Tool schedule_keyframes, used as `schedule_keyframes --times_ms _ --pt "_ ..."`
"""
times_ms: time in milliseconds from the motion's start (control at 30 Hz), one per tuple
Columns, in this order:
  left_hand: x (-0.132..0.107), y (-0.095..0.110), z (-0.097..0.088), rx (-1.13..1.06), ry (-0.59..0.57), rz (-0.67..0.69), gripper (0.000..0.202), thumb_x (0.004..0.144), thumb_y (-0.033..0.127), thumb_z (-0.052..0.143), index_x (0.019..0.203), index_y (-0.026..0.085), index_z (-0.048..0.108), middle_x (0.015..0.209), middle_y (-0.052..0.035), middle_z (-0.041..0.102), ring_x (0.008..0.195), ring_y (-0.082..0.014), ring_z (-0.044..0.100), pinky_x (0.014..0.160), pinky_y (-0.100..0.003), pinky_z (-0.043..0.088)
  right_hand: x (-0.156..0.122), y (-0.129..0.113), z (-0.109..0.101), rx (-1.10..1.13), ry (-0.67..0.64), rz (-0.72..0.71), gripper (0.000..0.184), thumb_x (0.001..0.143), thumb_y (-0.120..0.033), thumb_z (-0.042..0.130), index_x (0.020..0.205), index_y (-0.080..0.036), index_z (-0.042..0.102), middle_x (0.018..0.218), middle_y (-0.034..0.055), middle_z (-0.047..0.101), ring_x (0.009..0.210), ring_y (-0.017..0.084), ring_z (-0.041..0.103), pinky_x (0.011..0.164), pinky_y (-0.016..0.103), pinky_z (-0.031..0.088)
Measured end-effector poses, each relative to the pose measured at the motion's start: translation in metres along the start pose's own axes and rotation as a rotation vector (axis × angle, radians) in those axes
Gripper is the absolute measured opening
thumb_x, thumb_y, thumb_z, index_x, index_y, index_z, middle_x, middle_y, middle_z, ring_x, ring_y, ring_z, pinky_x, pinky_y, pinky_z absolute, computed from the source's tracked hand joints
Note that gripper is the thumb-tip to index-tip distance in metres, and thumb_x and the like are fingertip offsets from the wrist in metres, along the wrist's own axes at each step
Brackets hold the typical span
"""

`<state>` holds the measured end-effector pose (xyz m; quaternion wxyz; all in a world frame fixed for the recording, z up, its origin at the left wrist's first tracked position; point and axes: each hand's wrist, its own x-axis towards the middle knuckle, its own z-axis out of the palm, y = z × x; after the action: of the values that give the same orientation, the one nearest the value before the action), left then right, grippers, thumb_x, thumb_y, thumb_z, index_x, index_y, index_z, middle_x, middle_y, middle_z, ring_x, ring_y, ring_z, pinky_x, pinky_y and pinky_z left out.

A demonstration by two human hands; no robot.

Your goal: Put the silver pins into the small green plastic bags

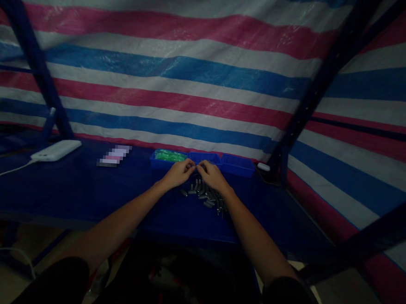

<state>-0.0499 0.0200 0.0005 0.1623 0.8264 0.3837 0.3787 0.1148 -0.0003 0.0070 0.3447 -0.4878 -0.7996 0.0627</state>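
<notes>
My left hand [180,172] and my right hand [211,174] meet almost fingertip to fingertip at the front of the blue bins. Both have their fingers closed in a pinch. Anything between the fingers is too small and dark to make out. Just below the hands lies a loose pile of small silvery metal cylinders [209,203], partly covered by my right wrist. The left blue bin [157,164] holds green pieces in clear plastic [170,155]. Behind my hands stands the middle blue bin [206,158], its front partly hidden. The right blue bin [238,167] adjoins it.
On the blue table [116,197], a white power bank [59,150] with a white cable [7,173] lies at the left. Nearer the bins is a blurred-out flat object [115,156]. A small white case [263,167] sits at right. Striped sheeting [181,71] hangs behind blue posts [307,94].
</notes>
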Motion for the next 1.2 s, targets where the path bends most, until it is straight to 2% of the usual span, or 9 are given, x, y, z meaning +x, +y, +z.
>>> schedule_keyframes --times_ms 100,167,367,500,633,800,1033,1133,1200 --pt "0.0 0.0017 -0.0029 0.024 0.021 -0.022 0.023 0.084 0.032 0.04 0.087 0.014 0.054 0.067 -0.0014 0.06 0.06 -0.0131 0.055 0.057 -0.024 0.039 -0.0013 0.0007 0.0 0.039 -0.001 -0.025 0.028 0.08 -0.032 0.05 0.105 -0.018 0.049 0.068 -0.0016 0.058 0.061 0.012 0.051 0.058 0.021 0.034" --pt "-0.0004 0.0044 -0.004 0.046 0.015 -0.03 0.026 0.085 0.033 0.037 0.081 0.015 0.055 0.066 -0.0012 0.06 0.059 -0.0132 0.055 0.055 -0.024 0.038 -0.0015 0.0009 0.0003 0.031 -0.002 -0.048 0.029 0.078 -0.028 0.052 0.106 -0.019 0.049 0.07 -0.0014 0.059 0.063 0.012 0.052 0.06 0.021 0.035" --pt "0.0002 0.005 -0.0043 0.058 -0.024 -0.069 0.041 0.087 0.039 0.031 0.066 0.015 0.056 0.057 -0.0019 0.059 0.056 -0.0141 0.056 0.055 -0.024 0.037 -0.0014 -0.0052 -0.0011 -0.029 -0.022 -0.092 0.013 0.081 -0.026 0.048 0.089 -0.019 0.056 0.071 0.0001 0.058 0.065 0.012 0.052 0.059 0.021 0.033" --pt "0.0007 0.0027 -0.0059 0.039 -0.018 -0.08 0.045 0.087 0.041 0.029 0.062 0.015 0.056 0.056 -0.0021 0.059 0.056 -0.014 0.056 0.055 -0.024 0.038 -0.0007 -0.0086 -0.0022 -0.068 -0.041 -0.094 0.018 0.083 -0.03 0.046 0.074 -0.018 0.056 0.066 0.0001 0.056 0.061 0.011 0.048 0.056 0.022 0.029" --pt "-0.0001 0.0057 -0.0057 0.039 -0.007 -0.027 0.037 0.086 0.039 0.034 0.07 0.015 0.057 0.059 -0.0005 0.058 0.055 -0.0125 0.054 0.054 -0.024 0.037 0.001 -0.0067 -0.0021 -0.075 -0.034 -0.076 0.028 0.086 -0.031 0.04 0.066 -0.017 0.054 0.062 0.0 0.054 0.059 0.011 0.046 0.056 0.022 0.028" --pt "-0.001 0.0072 -0.0019 -0.057 0.01 0.007 0.026 0.083 0.032 0.043 0.098 0.015 0.054 0.068 0.0001 0.059 0.054 -0.0103 0.052 0.053 -0.022 0.039 0.0024 -0.0031 -0.0009 -0.073 -0.014 -0.041 0.03 0.088 -0.028 0.036 0.065 -0.017 0.052 0.062 0.0007 0.054 0.06 0.012 0.047 0.057 0.022 0.028" --pt "0.0007 0.003 -0.0007 -0.02 0.047 0.053 0.02 0.08 0.026 0.048 0.095 0.015 0.055 0.077 -0.002 0.061 0.065 -0.0117 0.056 0.061 -0.023 0.043 0.0019 -0.0049 -0.0028 -0.045 -0.03 -0.026 0.036 0.09 -0.03 0.031 0.066 -0.017 0.053 0.061 0.0002 0.054 0.059 0.011 0.047 0.057 0.022 0.028" --pt "0.0006 0.0047 -0.002 -0.031 0.08 0.05 0.021 0.082 0.029 0.045 0.092 0.014 0.056 0.079 -0.0035 0.062 0.072 -0.0136 0.058 0.066 -0.024 0.044 0.0012 -0.0057 -0.0034 -0.029 -0.002 -0.036 0.035 0.091 -0.033 0.03 0.072 -0.017 0.055 0.065 0.0008 0.056 0.063 0.011 0.049 0.059 0.022 0.03" --pt "0.0003 0.0067 -0.0033 -0.025 0.091 0.022 0.023 0.083 0.032 0.043 0.09 0.014 0.057 0.077 -0.0032 0.063 0.071 -0.0138 0.058 0.066 -0.024 0.044 0.0003 -0.0056 -0.0033 -0.01 0.018 -0.033 0.032 0.09 -0.035 0.032 0.081 -0.018 0.056 0.068 0.0012 0.057 0.064 0.012 0.051 0.06 0.022 0.031"
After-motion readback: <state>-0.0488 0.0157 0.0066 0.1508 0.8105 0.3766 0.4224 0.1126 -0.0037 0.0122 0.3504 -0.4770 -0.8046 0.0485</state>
